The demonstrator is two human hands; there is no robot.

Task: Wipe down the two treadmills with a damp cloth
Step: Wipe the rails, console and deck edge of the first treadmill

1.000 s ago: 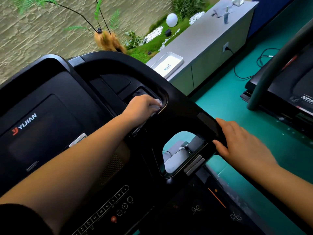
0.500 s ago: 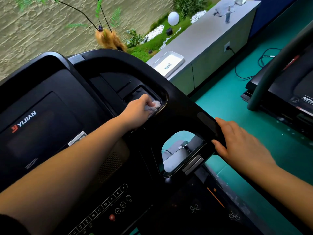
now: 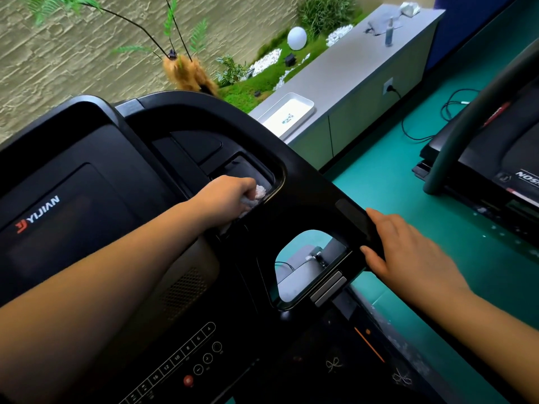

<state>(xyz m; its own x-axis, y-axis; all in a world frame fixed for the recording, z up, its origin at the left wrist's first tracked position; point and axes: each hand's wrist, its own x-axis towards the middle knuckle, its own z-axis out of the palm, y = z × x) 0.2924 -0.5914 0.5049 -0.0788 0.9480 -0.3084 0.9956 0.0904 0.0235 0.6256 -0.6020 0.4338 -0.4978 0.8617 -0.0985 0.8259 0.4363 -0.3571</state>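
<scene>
Little has changed: the left hand [image 3: 230,193] has slid a touch nearer and leftward inside the tray recess [image 3: 248,167], so more of the cloth now shows past its knuckles, while the right hand has stayed where it was.

On the left, the black console [image 3: 87,185] of the near treadmill fills the view, with its dark screen and brand mark. Just right of that, the left hand is bunched tight around the cloth [image 3: 258,192] and presses it onto the floor of the recess near its right-hand rim. The cloth is a small, pale, crumpled wad, mostly buried under the fingers; only a nubbly white-pink corner and a strip beneath the palm show. Whether it is damp cannot be told.

Further right, the right hand [image 3: 408,252] rests on the handlebar [image 3: 350,214], fingers lying nearly straight along its top and thumb against its near edge, bracing rather than clasping. At far right, well apart across the green floor, stands the second treadmill [image 3: 495,158].

The step in hand looks to be scrubbing out the console's storage tray on the first machine, early in the job. Next, I judge, the cloth needs working into the far corners of the recess, then out over the rim to the handlebar, which would call for the right hand to lift clear.
</scene>
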